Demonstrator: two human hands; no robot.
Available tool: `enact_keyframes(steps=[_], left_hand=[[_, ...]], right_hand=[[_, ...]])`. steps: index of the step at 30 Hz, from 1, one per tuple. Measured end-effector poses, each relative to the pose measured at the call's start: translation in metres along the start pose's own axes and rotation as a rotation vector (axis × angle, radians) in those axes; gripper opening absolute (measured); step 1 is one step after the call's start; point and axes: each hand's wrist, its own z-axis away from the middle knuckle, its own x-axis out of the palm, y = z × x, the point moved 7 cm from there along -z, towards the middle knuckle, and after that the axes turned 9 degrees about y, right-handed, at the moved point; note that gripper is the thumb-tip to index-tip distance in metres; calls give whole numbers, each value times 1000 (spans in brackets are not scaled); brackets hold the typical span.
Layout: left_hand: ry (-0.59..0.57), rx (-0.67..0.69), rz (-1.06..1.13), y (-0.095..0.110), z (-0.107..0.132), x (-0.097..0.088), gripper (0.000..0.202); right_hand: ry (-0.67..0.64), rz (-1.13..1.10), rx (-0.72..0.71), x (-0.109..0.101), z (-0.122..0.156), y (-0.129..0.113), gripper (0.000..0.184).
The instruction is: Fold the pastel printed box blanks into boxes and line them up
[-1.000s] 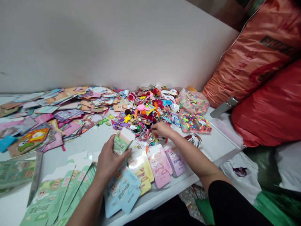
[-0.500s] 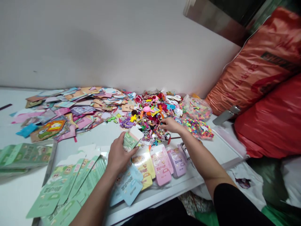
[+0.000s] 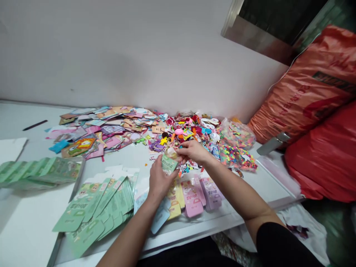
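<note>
My left hand (image 3: 160, 178) is wrapped round a small green printed box (image 3: 169, 164), its open end facing away from me. At that open end my right hand (image 3: 191, 152) pinches a small item, perhaps a hair tie, too small to name surely. Beyond both hands spreads a heap of colourful trinkets (image 3: 189, 131). Flat green boxes (image 3: 86, 204) lie fanned out at the left. Below my hands sit blue boxes (image 3: 161, 217), partly covered by my left forearm, then yellow boxes (image 3: 174, 211), pink boxes (image 3: 192, 200) and purple boxes (image 3: 211, 193).
Paper envelopes and cards (image 3: 111, 118) are piled along the wall. Filled green boxes (image 3: 41, 172) stand in a row at far left. Clear bags of bright bits (image 3: 236, 148) and a grey metallic cylinder (image 3: 272, 144) lie right, beside large red sacks (image 3: 322, 148).
My right hand has come back from the trinket heap to the mouth of the green box, with a small item between its fingers. The camera view has shifted slightly.
</note>
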Motion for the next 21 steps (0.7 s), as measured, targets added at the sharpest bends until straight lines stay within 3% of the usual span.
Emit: enact_keyframes(steps=[4, 9, 12, 18, 21], left_hand=[[73, 156, -183, 6, 8, -8, 70], [122, 410, -324, 21, 18, -13, 58], [79, 324, -317, 14, 14, -14, 61], [27, -4, -94, -8, 1, -19, 75], [79, -43, -42, -8, 0, -23, 78]], right_hand=[[29, 351, -48, 3, 9, 10, 18], [-117, 955, -409, 21, 16, 0, 9], [-143, 890, -522, 24, 20, -8, 16], [5, 507, -392, -11, 6, -9, 17], [223, 537, -441, -34, -4, -8, 27]])
